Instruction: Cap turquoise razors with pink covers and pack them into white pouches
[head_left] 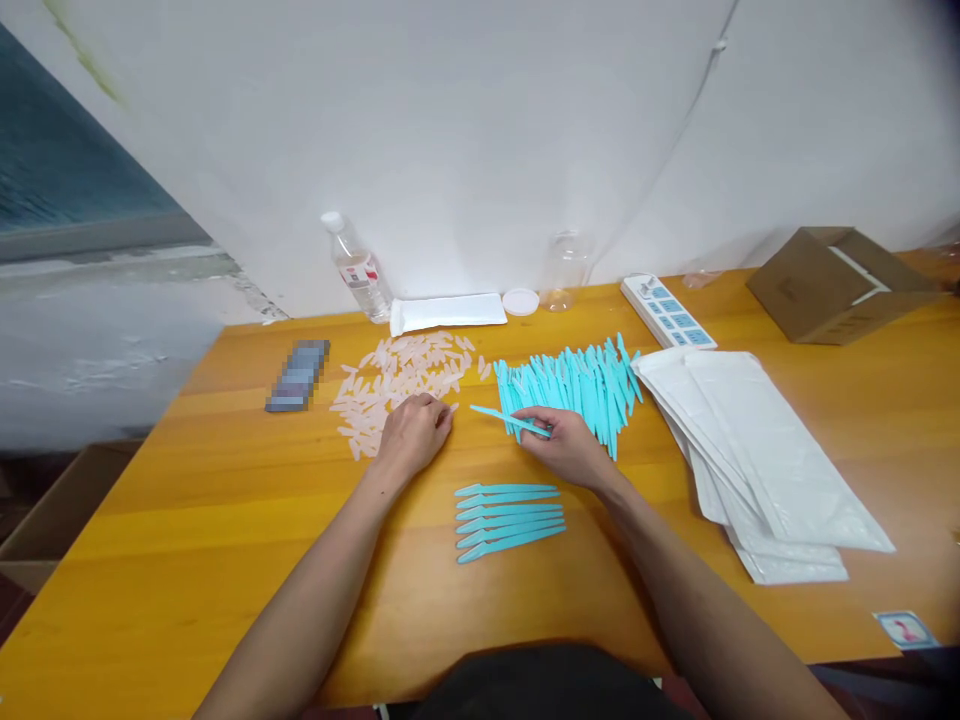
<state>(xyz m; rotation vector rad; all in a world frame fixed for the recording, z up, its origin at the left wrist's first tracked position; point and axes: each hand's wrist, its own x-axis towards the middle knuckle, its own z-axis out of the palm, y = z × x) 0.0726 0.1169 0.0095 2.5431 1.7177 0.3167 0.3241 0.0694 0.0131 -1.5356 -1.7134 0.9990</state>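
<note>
My right hand (pixel 566 440) is closed around a teal eyebrow razor (pixel 499 413), whose tip points left toward my other hand. In a pinch, my left hand (pixel 416 430) has a small clear plastic cap (pixel 454 407), its end showing past the fingertips. A gap separates the cap from the razor. Beyond my left hand spreads a scatter of the same pale caps (pixel 412 365). A heap of teal razors (pixel 577 385) lies just past my right hand. Nearer to me, several razors (pixel 510 520) are laid side by side in a row, heads to the left.
White padded envelopes (pixel 787 450) are stacked at the right. Along the wall stand a water bottle (pixel 360 270), a white packet (pixel 450 312), a round lid (pixel 520 301), a clear jar (pixel 566 270), a power strip (pixel 667 312) and a cardboard box (pixel 825 290). A phone (pixel 298 375) lies left.
</note>
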